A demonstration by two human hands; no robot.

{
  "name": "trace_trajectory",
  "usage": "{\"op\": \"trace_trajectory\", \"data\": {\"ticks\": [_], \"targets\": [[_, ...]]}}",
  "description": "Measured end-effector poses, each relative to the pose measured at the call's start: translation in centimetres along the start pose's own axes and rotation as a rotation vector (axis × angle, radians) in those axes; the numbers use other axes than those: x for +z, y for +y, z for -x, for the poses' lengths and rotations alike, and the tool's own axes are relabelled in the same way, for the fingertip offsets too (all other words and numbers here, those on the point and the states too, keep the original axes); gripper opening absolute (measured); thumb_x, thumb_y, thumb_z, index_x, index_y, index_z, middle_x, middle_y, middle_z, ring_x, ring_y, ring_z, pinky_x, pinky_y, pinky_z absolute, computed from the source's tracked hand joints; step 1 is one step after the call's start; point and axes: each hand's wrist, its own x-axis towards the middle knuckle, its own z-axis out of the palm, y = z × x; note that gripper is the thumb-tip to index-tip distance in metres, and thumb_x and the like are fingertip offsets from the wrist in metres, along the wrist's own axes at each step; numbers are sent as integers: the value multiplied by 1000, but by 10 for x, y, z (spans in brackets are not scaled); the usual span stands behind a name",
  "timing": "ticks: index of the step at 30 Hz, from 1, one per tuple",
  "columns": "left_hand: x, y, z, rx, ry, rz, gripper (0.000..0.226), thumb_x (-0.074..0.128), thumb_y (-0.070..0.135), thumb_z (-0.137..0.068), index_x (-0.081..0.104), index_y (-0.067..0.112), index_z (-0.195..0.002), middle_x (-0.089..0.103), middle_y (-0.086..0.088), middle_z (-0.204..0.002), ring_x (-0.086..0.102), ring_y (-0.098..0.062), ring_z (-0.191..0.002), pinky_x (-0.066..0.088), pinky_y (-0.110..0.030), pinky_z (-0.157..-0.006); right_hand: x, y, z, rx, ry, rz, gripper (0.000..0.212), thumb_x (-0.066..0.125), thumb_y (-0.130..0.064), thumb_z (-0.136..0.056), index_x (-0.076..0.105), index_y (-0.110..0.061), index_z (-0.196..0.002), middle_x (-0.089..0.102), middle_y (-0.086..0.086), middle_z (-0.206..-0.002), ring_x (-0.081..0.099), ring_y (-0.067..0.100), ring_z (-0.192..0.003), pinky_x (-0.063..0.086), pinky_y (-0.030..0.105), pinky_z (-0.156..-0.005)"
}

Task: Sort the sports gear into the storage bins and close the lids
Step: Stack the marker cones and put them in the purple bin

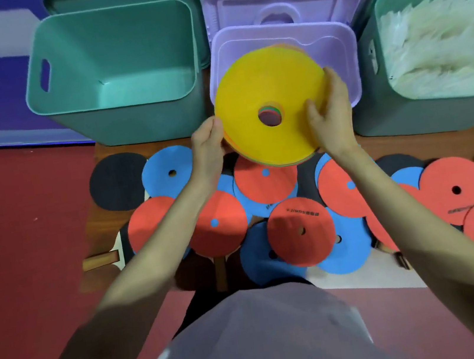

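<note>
my 2 hands, left [208, 146] and right [329, 112], each grip clamped on yellow cone stack [266, 97] over lilac bin [345, 47], left teal bin [117, 58] bare inside, right bin [380, 113] holds white feathery stuff [440, 38]

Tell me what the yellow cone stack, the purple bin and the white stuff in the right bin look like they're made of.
Yellow cone stack: looks like smooth, slightly glossy flexible plastic, thin at the edges; other colours show through the centre hole.
Purple bin: matte moulded plastic, with a rounded rim.
White stuff: feathery or furry strands, possibly feathers; too blurred to tell.
</note>
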Motion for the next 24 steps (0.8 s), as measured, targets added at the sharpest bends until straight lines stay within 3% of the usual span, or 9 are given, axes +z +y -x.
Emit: {"op": "trace_trajectory", "data": {"ticks": [4, 6, 8, 10, 12, 14, 16, 24], "targets": [[31, 24, -38, 5, 5, 50, 26, 44, 22, -101, 58, 15, -80, 54, -10, -81, 53, -19, -74, 49, -29, -63, -10, 8, -47, 5, 29, 4, 63, 46, -16, -85, 28, 10, -140, 38, 27, -140, 37, 37, -132, 24, 21, -103], [42, 30, -68, 44, 33, -49, 30, 50, 24, -99, 55, 21, -69, 54, -3, -69, 49, -19, -70, 44, -36, -64, -12, 13, -70, -11, 57, 6, 58, 48, -12, -84, 34, 9, -137, 42, 26, -135, 41, 37, -127, 28, 26, -101], [50, 32, -99, 92, 45, -227, 28, 57, 28, -87, 47, 22, -61, 40, 4, -56, 37, -17, -62, 33, -35, -60, -13, 21, -90, -8, 72, 14, 54, 49, -9, -84, 38, 6, -135, 44, 24, -132, 43, 36, -124, 30, 28, -101], [56, 33, -123, 104, 28, -381, 15, 53, 28, -77, 51, 18, -65, 40, 2, -55, 34, -17, -57, 30, -33, -61, -11, 30, -108, 10, 52, 31, 52, 47, -10, -85, 39, 6, -134, 45, 25, -131, 44, 36, -122, 31, 28, -98], [61, 31, -143, 101, 27, -506, 13, 55, 20, -80, 54, 17, -68, 48, -12, -58, 36, -15, -54, 28, -29, -60, -7, 40, -122, 32, -4, 34, 53, 44, -15, -83, 42, 5, -132, 49, 26, -128, 49, 37, -117, 34, 30, -92], [65, 23, -158, 80, 37, -616, 11, 57, 11, -89, 61, 5, -80, 59, -30, -82, 47, -28, -63, 28, -29, -60, 0, 50, -130, 68, -74, 43, 55, 42, -20, -80, 46, 1, -130, 55, 24, -121, 54, 37, -108, 38, 34, -82], [67, 11, -173, 48, 40, -716, 15, 56, 11, -92, 60, -4, -91, 61, -31, -94, 55, -40, -83, 29, -31, -60, 7, 61, -134, 99, -142, 72, 56, 41, -23, -77, 47, -2, -129, 58, 24, -114, 56, 38, -100, 38, 34, -73], [66, -13, -197, -54, -10, -970, 25, 54, 14, -94, 56, -2, -113, 61, -24, -115, 55, -40, -106, 43, -41, -79, 25, 85, -135, 172, -295, 198, 44, 50, -9, -88, 42, 1, -130, 52, 26, -119, 53, 42, -99, 32, 33, -68]]}}
